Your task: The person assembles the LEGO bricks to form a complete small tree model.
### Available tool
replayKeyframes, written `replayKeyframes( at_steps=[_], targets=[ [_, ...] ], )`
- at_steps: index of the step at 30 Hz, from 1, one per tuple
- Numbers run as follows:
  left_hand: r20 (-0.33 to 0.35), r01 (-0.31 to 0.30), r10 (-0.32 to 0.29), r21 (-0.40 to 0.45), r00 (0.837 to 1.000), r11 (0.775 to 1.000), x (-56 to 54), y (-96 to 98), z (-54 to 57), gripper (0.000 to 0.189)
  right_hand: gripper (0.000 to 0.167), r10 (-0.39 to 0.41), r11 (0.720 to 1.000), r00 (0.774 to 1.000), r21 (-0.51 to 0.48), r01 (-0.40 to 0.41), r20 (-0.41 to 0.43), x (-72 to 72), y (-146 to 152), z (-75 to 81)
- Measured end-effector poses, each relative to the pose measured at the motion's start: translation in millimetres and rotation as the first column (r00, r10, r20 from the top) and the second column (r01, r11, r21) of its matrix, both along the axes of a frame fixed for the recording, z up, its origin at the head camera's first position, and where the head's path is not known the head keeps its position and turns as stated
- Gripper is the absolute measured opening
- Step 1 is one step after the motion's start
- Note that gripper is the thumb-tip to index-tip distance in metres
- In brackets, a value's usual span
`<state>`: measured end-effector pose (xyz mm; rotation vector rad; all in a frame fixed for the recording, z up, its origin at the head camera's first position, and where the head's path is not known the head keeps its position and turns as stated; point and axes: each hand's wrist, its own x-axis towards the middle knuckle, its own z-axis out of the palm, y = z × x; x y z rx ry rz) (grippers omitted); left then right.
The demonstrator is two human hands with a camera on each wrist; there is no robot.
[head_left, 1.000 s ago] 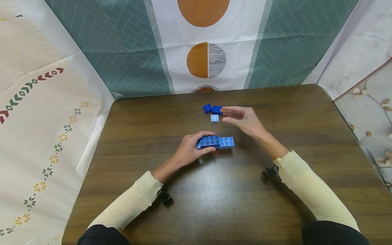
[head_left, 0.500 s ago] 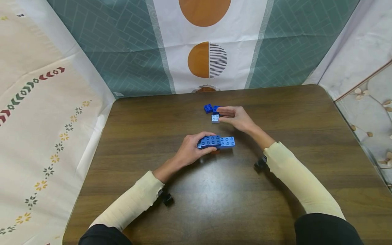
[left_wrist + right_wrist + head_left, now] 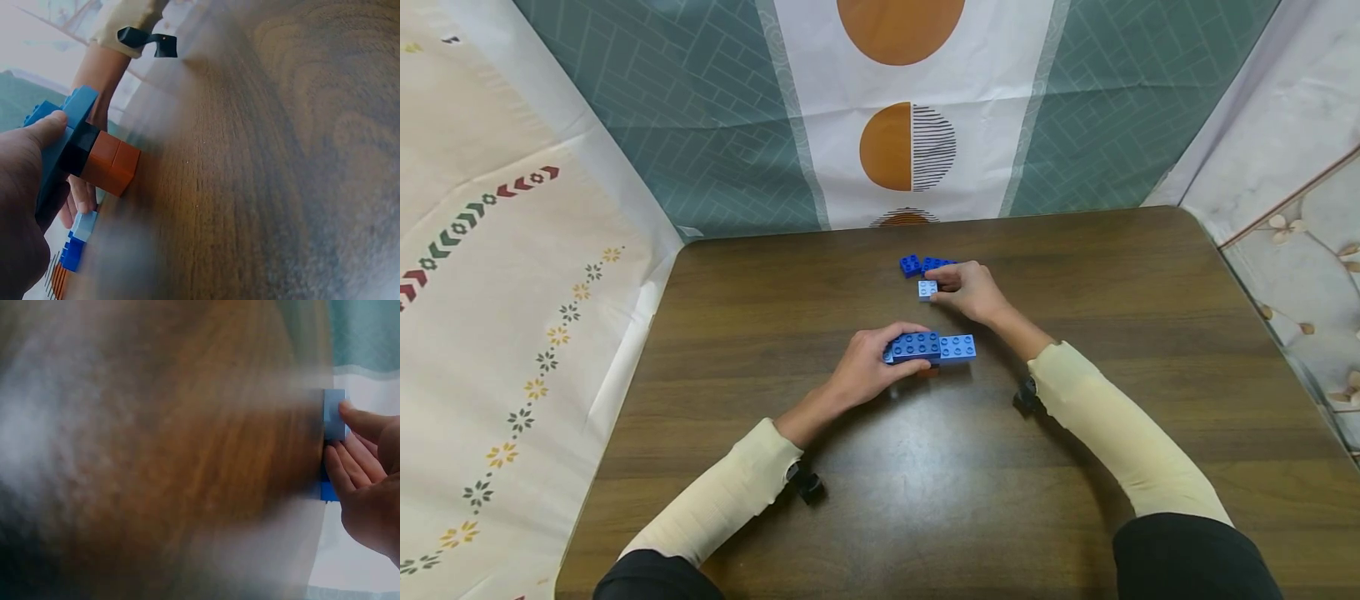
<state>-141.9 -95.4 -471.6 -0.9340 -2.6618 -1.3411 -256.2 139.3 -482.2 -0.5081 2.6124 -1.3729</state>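
My left hand point(image 3: 867, 367) grips a brick assembly point(image 3: 957, 347), thumb on the near side and fingers on the far side. Its top is a medium-blue brick across lighter blue ones. Underneath, in the left wrist view, come a black brick point(image 3: 80, 147) and orange bricks point(image 3: 112, 162). Farther back, my right hand point(image 3: 976, 293) pinches a small light-blue brick point(image 3: 927, 289) that sits on the table. In the right wrist view the thumb lies against that brick; the fingers' contact is partly hidden.
Behind the light-blue brick lie a square dark-blue brick point(image 3: 910, 266) and a longer dark-blue brick point(image 3: 936, 264), partly covered by the right fingers. The wooden table point(image 3: 760, 292) ends at a patterned cloth point(image 3: 722, 125) at the back.
My right hand has moved left to the light-blue brick, and its fingers have closed around it. The left hand and its assembly have stayed in place.
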Motion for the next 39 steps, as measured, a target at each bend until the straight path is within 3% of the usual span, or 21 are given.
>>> replayKeyframes(
  at_steps=[6,15,25,33,39],
  targets=[
    [-0.002,-0.001,0.001,-0.006,1.000,1.000,0.0,0.1,-0.7,0.044,0.036,-0.018,0.998,0.999,0.056,0.020,-0.031,4.7,-3,2.6],
    [0.003,0.003,-0.003,-0.009,1.000,1.000,-0.1,0.0,-0.5,0.044,0.034,0.014,1.000,0.997,0.024,-0.012,-0.077,20.8,8,11.4],
    [-0.007,0.016,-0.016,0.000,1.000,1.000,-1.0,-0.5,-1.5,0.044,0.031,0.048,0.998,0.994,-0.046,-0.053,-0.102,44.1,27,32.5],
    [-0.007,0.018,-0.018,0.000,1.000,1.000,-0.6,-0.9,-1.3,0.043,0.034,0.032,0.994,0.997,-0.106,-0.039,-0.069,68.7,41,54.2],
    [-0.014,0.015,-0.015,-0.003,1.000,1.000,-0.1,-0.3,-0.2,0.044,0.034,0.082,0.990,0.994,-0.111,-0.090,-0.073,85.7,48,64.6]
  ],
)
